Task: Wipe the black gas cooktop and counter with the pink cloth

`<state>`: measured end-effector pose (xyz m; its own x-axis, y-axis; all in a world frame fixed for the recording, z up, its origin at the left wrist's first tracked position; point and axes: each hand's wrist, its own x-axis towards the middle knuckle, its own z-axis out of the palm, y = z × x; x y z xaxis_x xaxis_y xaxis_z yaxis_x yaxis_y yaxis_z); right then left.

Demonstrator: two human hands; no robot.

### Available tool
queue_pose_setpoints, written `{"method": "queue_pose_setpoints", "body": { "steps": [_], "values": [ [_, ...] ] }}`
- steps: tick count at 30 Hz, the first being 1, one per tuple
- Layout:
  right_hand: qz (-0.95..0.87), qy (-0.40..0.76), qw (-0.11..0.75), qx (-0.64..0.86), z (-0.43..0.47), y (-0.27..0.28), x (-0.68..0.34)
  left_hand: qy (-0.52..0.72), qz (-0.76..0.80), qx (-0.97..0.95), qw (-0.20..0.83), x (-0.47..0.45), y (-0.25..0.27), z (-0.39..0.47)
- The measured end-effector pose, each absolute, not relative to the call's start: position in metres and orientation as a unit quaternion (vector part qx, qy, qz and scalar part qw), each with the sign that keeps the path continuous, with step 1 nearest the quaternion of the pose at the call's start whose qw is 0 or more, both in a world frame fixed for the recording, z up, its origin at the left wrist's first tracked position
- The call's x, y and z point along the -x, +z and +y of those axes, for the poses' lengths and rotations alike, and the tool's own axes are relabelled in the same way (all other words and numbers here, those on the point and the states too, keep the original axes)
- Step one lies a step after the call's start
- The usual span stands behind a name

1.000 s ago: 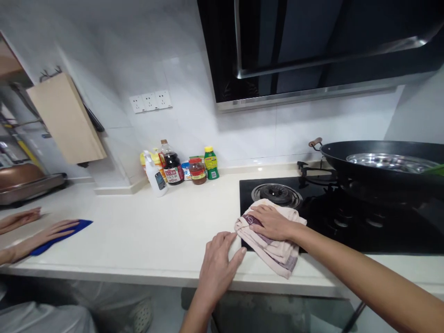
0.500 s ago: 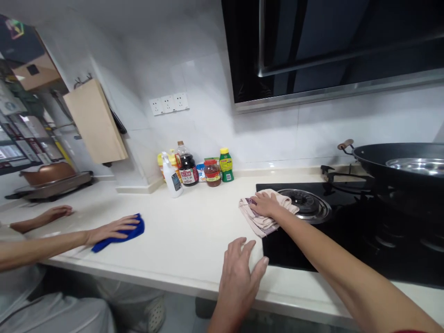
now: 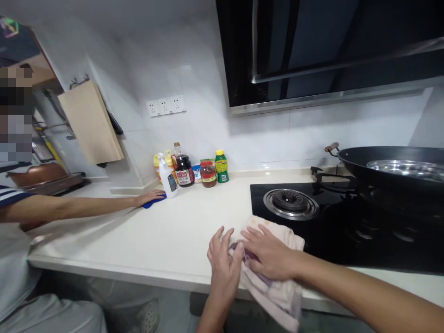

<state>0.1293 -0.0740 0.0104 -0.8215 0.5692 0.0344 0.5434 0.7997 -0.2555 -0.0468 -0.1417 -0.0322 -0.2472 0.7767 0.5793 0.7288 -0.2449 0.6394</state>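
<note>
My right hand (image 3: 268, 252) presses on a pale pink towel (image 3: 282, 296) with a purple patch, holding it against the front left corner of the black gas stove (image 3: 333, 240). Part of the towel lies on the white counter (image 3: 173, 240), and its lower end hangs over the front edge. Just left of it is my left hand (image 3: 224, 263), open with fingers spread and slightly bent. Its thumb is close to the towel's purple patch; whether they touch I cannot tell. Behind the towel, the left burner (image 3: 290, 203) is uncovered.
At left, a co-worker's hand (image 3: 149, 198) rests on a blue cloth (image 3: 154, 201) beside a white spray bottle (image 3: 168, 178). A soy sauce bottle (image 3: 183, 169), red-lidded jar (image 3: 208, 175) and green bottle (image 3: 221, 166) stand by the wall. A large wok (image 3: 357, 162) occupies the right burner.
My right hand has dragged the towel from beside the burner toward the counter's front edge. My left hand has shifted slightly left. The co-worker's blue cloth has moved back toward the spray bottle.
</note>
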Motion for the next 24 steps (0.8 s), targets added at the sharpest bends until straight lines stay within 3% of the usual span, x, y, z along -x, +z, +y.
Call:
{"method": "queue_pose_setpoints", "body": {
  "steps": [6,24],
  "values": [
    [-0.954,0.163,0.100,0.230,-0.097,0.006,-0.155,0.496,0.611,-0.614,0.058,0.051,-0.032,-0.139],
    [-0.871,0.038,0.046,0.487,0.119,0.013,-0.043,0.449,0.582,-0.677,-0.033,0.040,-0.038,-0.146]
  ]
}}
